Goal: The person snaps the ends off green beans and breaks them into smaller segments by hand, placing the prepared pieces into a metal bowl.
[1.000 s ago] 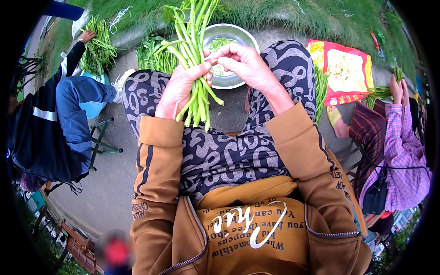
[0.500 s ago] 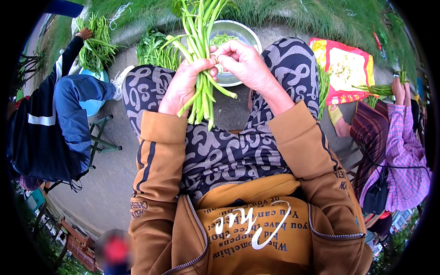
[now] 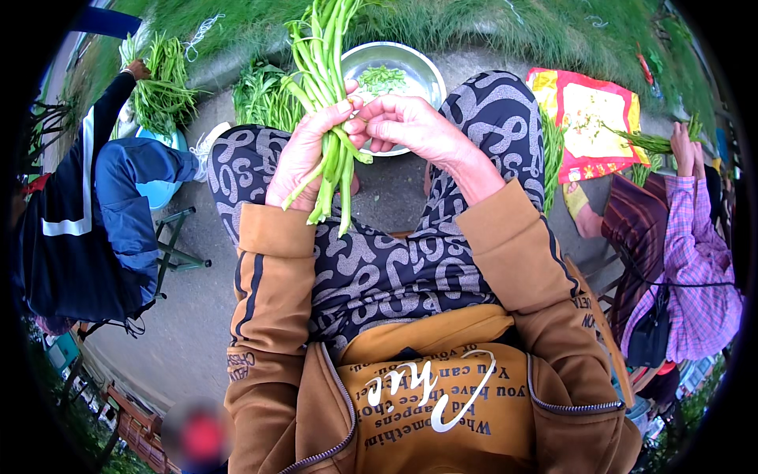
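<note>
My left hand is closed round a bunch of long green vegetable stems, holding it upright above my lap. The cut ends hang below my fist, and the tops reach the upper edge of the view. Close against my left thumb, my right hand has its fingers bent together in a pinch; what lies between them is too small to make out. Just beyond my hands stands a round metal basin with short cut green pieces in it.
Leafy greens lie on the pavement left of the basin. At left, a person in a dark jacket holds greens over a blue basin. At right, a person in a plaid shirt holds stems beside a red-and-yellow sack.
Both hands and the bunch have shifted slightly left in the view. My right fingers have come in lower, nearer the left thumb. The neighbour's hand at left has moved a little.
</note>
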A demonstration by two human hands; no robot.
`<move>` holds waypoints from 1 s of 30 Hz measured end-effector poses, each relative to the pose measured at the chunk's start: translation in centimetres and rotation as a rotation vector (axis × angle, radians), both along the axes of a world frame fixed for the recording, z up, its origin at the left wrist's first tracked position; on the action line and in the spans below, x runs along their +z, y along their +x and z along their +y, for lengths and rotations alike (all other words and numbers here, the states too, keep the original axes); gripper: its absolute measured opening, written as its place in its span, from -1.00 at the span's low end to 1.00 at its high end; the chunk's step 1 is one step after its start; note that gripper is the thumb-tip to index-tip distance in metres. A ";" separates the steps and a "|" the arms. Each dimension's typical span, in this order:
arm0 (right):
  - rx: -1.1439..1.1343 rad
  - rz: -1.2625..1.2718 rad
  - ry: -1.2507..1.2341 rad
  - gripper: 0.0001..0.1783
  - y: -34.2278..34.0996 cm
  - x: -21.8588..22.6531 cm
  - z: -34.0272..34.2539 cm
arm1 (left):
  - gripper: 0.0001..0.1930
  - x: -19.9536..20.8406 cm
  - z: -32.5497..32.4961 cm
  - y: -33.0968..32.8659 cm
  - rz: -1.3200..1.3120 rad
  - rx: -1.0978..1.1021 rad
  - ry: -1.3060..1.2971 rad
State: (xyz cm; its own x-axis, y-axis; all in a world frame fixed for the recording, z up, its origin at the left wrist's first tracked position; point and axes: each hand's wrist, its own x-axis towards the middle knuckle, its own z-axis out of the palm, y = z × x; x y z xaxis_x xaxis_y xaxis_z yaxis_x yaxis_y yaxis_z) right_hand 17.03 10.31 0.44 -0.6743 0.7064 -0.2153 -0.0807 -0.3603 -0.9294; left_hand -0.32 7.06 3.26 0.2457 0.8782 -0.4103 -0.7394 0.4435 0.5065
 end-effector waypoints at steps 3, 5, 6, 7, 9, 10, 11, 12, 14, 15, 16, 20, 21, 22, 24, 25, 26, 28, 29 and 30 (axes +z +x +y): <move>-0.076 -0.077 0.080 -0.81 0.0 0.1 0.0 | -0.50 -0.2 -0.1 -0.2 0.006 0.020 0.003; -0.113 -0.118 0.121 -0.83 -0.1 0.2 0.0 | -0.51 -0.3 -0.1 -0.4 -0.010 0.018 -0.002; -0.134 -0.125 0.139 -0.84 -0.1 0.1 -0.1 | -0.52 -0.3 0.0 -0.3 0.003 0.014 0.001; -0.154 -0.132 0.156 -0.85 0.0 0.0 0.0 | -0.52 -0.3 -0.1 -0.3 0.016 0.011 0.004; -0.206 -0.131 0.140 -0.86 0.0 0.0 0.1 | -0.53 -0.2 -0.1 -0.2 0.041 -0.001 0.011; -0.231 -0.130 0.132 -0.87 0.1 0.0 0.2 | -0.53 -0.3 -0.2 -0.1 0.053 -0.009 0.014; -0.293 -0.114 0.036 -0.88 0.1 0.0 0.2 | -0.54 -0.3 -0.2 0.0 0.065 -0.017 0.018; -0.352 -0.097 -0.059 -0.89 0.2 0.1 0.3 | -0.54 -0.2 -0.2 0.0 0.063 -0.026 0.012; -0.486 -0.057 -0.185 -0.91 0.6 -0.1 0.7 | -0.53 -0.1 -0.3 -0.1 0.008 -0.029 0.036; -0.496 -0.045 -0.174 -0.88 0.7 0.2 0.8 | -0.53 0.0 -0.3 -0.2 0.018 -0.027 0.034; -0.506 -0.034 -0.162 -0.84 0.8 0.7 0.9 | -0.52 0.1 -0.3 -0.1 0.028 -0.024 0.031; -0.302 -0.083 -0.114 -0.71 0.5 0.4 0.5 | -0.51 0.2 -0.2 -0.1 0.069 -0.019 0.016; -0.263 -0.042 -0.084 -0.69 0.0 0.5 0.3 | -0.50 0.3 -0.2 0.0 0.111 -0.015 0.020; -0.223 -0.003 -0.053 -0.66 -0.2 0.8 0.1 | -0.50 0.0 -0.1 0.0 0.120 -0.010 0.016; -0.128 0.013 -0.052 -0.70 0.0 1.5 -0.1 | -0.51 0.3 -0.3 0.4 0.097 0.000 0.050; -0.134 -0.005 -0.002 -0.71 0.0 1.2 -0.1 | -0.52 0.2 -0.3 0.4 0.100 -0.003 0.043; -0.140 -0.023 0.047 -0.72 0.0 0.8 -0.1 | -0.52 0.2 -0.3 0.4 0.090 -0.003 0.059; -0.158 -0.005 0.070 -0.76 -0.3 1.0 -0.3 | -0.53 0.0 -0.3 0.2 0.085 -0.010 0.051; -0.167 0.004 0.081 -0.79 -0.4 1.1 -0.3 | -0.53 0.1 -0.3 0.2 0.074 -0.010 0.056; -0.172 -0.013 0.093 -0.81 -0.4 0.8 -0.3 | -0.53 0.2 -0.3 0.2 0.063 -0.012 0.060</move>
State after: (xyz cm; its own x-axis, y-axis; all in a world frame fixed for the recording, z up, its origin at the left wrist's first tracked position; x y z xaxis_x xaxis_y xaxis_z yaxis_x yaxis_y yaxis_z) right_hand 16.61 9.99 1.25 -0.5398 0.8280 -0.1518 -0.1209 -0.2548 -0.9594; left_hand -0.14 6.71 3.45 0.2314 0.8988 -0.3722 -0.7003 0.4195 0.5776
